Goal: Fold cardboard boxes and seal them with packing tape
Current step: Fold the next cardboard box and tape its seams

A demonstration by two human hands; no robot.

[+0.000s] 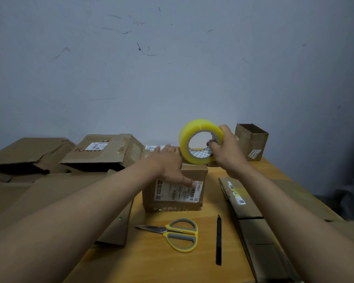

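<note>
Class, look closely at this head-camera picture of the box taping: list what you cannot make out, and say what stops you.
1. Top of the small box: covered by the left hand and the tape roll, so seam and flaps are hidden.
2. Loose tape end: not visible; the right hand covers that side of the roll.
3. Shipping label text: too small and blurred.
4. Flattened cardboard at right: cut off by the frame's bottom edge.

Head-worn view, forward and down.
</note>
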